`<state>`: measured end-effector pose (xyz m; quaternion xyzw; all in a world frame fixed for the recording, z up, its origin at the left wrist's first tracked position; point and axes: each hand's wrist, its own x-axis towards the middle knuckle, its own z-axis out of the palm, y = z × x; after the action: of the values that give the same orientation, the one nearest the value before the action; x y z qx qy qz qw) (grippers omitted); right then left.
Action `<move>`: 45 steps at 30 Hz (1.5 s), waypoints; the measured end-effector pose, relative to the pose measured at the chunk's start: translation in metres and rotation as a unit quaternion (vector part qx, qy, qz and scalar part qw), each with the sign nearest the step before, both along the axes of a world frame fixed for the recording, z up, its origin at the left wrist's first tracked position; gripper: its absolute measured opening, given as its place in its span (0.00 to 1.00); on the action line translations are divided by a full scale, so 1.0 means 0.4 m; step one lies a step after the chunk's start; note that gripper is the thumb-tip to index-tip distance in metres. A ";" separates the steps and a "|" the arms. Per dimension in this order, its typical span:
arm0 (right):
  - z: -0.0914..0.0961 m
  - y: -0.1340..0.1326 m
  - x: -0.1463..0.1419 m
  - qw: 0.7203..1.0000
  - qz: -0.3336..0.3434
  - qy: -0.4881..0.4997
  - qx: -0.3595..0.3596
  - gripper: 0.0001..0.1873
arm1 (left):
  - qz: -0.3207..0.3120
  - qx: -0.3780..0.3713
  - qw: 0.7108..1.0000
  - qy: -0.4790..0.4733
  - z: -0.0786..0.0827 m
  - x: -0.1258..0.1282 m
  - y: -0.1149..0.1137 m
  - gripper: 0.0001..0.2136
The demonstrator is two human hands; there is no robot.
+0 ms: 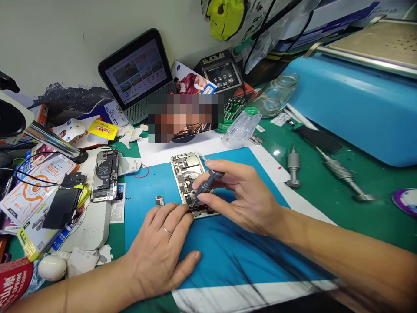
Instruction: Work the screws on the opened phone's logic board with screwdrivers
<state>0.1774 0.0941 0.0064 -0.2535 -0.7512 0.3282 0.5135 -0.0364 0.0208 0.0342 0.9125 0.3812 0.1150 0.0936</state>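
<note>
An opened smartphone point(186, 167) lies on a blue mat point(228, 256), its circuit boards and inner parts bare. My right hand point(250, 195) grips a small dark screwdriver point(211, 179) between thumb and fingers, its tip pointing down into the lower part of the phone. Flat on the mat, my left hand point(161, 248) rests with fingers stretched out and thumb apart; its fingertips are at the phone's lower left corner. Whether they press on the phone I cannot tell. Just beyond those fingers sits a small metal phone part point(159, 201).
To the left, another opened phone point(104, 176) lies among boxes and loose parts. A smart display point(137, 74) stands behind, near a glass jar point(276, 93) and a screwdriver bit holder point(232, 111). At right are two metal screwdrivers point(293, 167) and a blue machine point(352, 104).
</note>
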 end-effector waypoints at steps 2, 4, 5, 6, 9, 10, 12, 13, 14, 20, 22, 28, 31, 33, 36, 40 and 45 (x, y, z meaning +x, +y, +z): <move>0.000 0.001 0.000 1.000 -0.005 0.001 -0.010 0.33 | -0.002 0.001 1.000 0.000 0.000 0.000 0.000 0.22; -0.001 0.001 0.001 1.000 -0.008 0.000 -0.020 0.32 | 0.000 0.002 1.000 0.002 0.000 0.001 0.000 0.22; -0.002 0.001 0.001 1.000 -0.009 -0.001 -0.024 0.32 | 0.001 0.003 1.000 0.003 0.001 0.001 0.000 0.22; -0.002 0.001 0.001 1.000 -0.009 -0.002 -0.026 0.32 | 0.001 0.003 1.000 0.005 0.001 0.001 0.001 0.22; -0.004 0.002 0.002 1.000 -0.008 -0.008 -0.027 0.31 | -0.004 0.005 1.000 0.010 0.003 0.002 0.001 0.22; -0.005 0.002 0.003 1.000 -0.007 -0.011 -0.028 0.31 | -0.006 0.007 1.000 0.011 0.004 0.002 0.002 0.22; -0.006 0.003 0.003 0.999 -0.006 -0.017 -0.030 0.31 | -0.010 0.011 1.000 0.012 0.006 0.002 0.001 0.22; -0.006 0.004 0.003 0.999 -0.006 -0.019 -0.029 0.32 | -0.012 0.012 1.000 0.013 0.007 0.002 0.001 0.21; -0.007 0.004 0.003 0.999 -0.005 -0.021 -0.028 0.32 | -0.013 0.011 1.000 0.014 0.007 0.001 0.001 0.21; -0.002 0.005 0.003 0.999 -0.008 -0.041 -0.032 0.30 | -0.015 0.012 0.999 0.029 0.007 0.000 0.000 0.21; -0.001 0.006 0.004 0.998 -0.012 -0.043 -0.034 0.30 | -0.015 0.012 0.999 0.031 0.006 -0.001 0.001 0.22; -0.004 0.008 0.005 0.998 -0.014 -0.048 -0.035 0.31 | -0.017 0.011 0.999 0.028 0.007 0.001 0.002 0.21; -0.005 0.008 0.005 0.998 -0.014 -0.050 -0.033 0.31 | -0.019 0.004 0.999 0.028 0.007 0.001 0.002 0.21; -0.004 0.008 0.005 0.998 -0.016 -0.053 -0.033 0.31 | -0.018 0.002 0.999 0.029 0.007 0.001 0.002 0.21; -0.002 0.008 0.004 0.998 -0.014 -0.052 -0.034 0.32 | -0.019 -0.002 0.999 0.031 0.007 0.001 0.002 0.21; -0.003 0.009 0.006 0.999 -0.015 -0.039 -0.032 0.32 | -0.018 -0.003 0.999 0.034 0.007 0.001 0.003 0.21; -0.005 0.013 0.020 0.999 -0.037 -0.027 -0.028 0.32 | -0.019 -0.006 0.999 0.033 0.006 -0.001 0.001 0.21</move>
<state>0.1855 0.0995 0.0045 -0.3042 -0.7453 0.3227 0.4979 -0.0369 0.0213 0.0365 0.9225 0.3669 0.0805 0.0884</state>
